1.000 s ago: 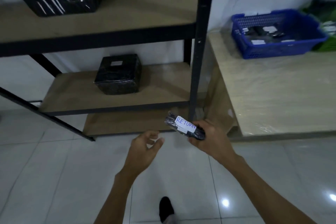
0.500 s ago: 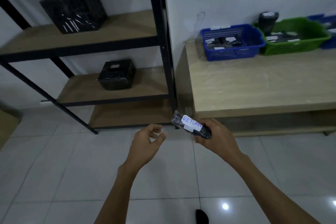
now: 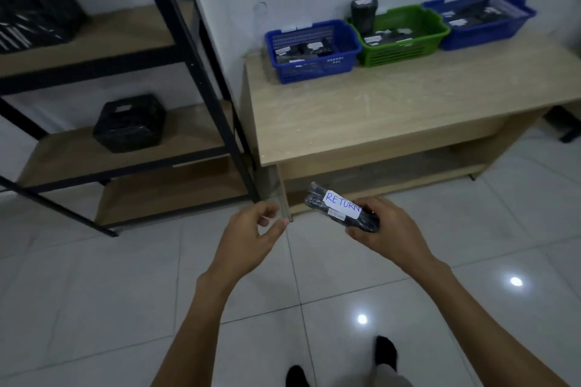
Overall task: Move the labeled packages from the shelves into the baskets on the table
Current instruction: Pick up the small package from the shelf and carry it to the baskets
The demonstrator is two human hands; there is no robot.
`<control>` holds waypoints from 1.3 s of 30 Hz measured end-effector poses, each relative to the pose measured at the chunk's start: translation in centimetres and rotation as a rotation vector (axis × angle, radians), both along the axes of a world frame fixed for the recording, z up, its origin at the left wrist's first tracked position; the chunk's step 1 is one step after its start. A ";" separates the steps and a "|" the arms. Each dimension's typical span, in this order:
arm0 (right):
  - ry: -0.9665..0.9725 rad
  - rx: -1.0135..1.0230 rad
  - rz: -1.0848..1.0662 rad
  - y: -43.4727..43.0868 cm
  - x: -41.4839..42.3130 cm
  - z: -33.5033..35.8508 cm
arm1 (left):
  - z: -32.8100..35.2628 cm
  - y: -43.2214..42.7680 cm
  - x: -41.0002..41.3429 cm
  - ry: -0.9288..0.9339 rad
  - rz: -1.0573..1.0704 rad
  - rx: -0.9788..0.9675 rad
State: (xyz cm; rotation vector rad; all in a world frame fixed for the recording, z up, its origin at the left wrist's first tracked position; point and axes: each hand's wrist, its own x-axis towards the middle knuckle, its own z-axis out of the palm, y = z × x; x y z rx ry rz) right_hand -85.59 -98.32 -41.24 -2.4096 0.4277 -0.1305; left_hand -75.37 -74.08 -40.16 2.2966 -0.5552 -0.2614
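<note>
My right hand (image 3: 388,231) grips a small black package (image 3: 317,201) with a white label reading RETURN, held low over the floor in front of the table (image 3: 361,116). My left hand (image 3: 248,239) hovers beside it, fingers loosely curled, holding nothing. Three baskets stand along the table's back edge: a blue basket (image 3: 314,71) on the left, a green basket (image 3: 399,53) in the middle, a second blue basket (image 3: 481,36) on the right, all containing labeled black packages. A black wrapped package (image 3: 130,124) rests on the middle shelf (image 3: 191,135). Another large black package (image 3: 34,16) sits on the upper shelf.
A black metal shelf post (image 3: 201,72) stands between shelves and table. A tall black wrapped cylinder (image 3: 363,17) stands behind the green basket. The table has a lower ledge (image 3: 393,173). White tiled floor (image 3: 94,292) stretches below, with my feet at the bottom edge.
The view has swung right and pulled back, bringing the green and second blue basket into sight. My right hand keeps the RETURN package; both hands stay in roughly the same pose.
</note>
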 end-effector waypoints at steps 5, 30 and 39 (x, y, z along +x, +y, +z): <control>-0.011 0.024 -0.023 -8.1 -3.1 -0.3 | 0.7 -8.1 -2.2 -0.054 -0.033 0.021; 0.085 0.073 -0.134 -49.2 4.3 -0.3 | -3.0 -50.8 8.5 0.080 -0.251 0.175; 0.092 0.101 -0.112 -63.0 10.3 -2.2 | -3.8 -64.1 14.9 0.107 -0.296 0.322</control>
